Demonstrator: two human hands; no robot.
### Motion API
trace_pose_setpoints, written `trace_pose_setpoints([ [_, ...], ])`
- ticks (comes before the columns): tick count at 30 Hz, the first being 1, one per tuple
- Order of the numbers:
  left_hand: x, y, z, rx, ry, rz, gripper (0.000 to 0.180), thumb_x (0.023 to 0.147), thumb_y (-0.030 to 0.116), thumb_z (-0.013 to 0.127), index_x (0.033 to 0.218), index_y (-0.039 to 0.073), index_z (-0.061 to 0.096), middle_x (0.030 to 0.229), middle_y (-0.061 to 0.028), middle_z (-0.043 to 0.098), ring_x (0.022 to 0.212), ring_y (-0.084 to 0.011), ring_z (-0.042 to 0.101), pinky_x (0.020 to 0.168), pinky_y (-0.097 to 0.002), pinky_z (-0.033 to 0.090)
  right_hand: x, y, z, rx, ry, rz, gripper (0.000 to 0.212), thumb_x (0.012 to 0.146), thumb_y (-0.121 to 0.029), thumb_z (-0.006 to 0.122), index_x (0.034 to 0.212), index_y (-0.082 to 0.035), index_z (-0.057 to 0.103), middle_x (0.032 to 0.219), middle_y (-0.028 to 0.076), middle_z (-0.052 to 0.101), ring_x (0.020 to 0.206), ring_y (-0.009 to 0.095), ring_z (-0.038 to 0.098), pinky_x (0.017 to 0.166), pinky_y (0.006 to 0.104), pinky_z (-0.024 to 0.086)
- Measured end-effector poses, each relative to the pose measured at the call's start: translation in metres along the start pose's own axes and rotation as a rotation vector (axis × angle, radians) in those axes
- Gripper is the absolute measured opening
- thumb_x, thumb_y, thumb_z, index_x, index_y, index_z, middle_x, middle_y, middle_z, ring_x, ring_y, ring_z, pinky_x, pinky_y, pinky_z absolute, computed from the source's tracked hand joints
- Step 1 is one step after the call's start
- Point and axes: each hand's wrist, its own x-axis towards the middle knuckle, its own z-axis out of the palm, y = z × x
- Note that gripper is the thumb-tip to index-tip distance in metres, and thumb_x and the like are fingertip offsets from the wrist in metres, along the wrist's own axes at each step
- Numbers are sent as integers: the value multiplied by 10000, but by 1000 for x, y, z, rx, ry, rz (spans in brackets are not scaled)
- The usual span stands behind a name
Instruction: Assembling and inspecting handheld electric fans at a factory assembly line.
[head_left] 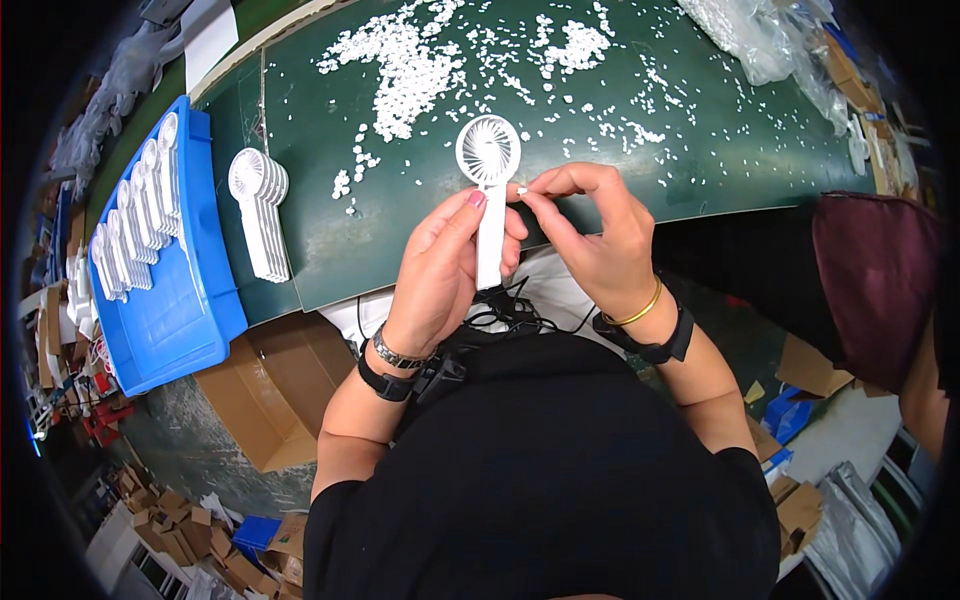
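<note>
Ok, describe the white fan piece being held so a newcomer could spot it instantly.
Find the green table, then the left hand at its near edge. That hand holds a white fan piece: round, swirl-slatted head, straight handle. It alone is held; similar pieces sit stacked to its left and in the blue tray.

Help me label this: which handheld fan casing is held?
The white fan casing in the left hand; the others are stacked in the blue tray or beside it.

Smooth plastic fan casing (491, 220), glossy plastic tray (172, 312)
</note>
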Motion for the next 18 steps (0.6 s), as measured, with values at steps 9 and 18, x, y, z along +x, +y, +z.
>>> trace_pose_setpoints([
  [9,4,0,4,-14,20,0,382,1118,266,427,1285,-34,594,976,-93,667,764,-133,620,712,-281,518,1,4,4,21,38,-49,299,837,85,779,1008,-7,552,953,132,753,859,191,741,757,293,584],
  [18,3,-2,4,-32,-17,-43,380,1119,268,427,1274,-36,594,973,-97,669,775,-138,626,714,-290,527,-2,6,2,50,26,47,295,845,94,760,964,-25,517,961,138,755,862,187,739,771,296,578],
])
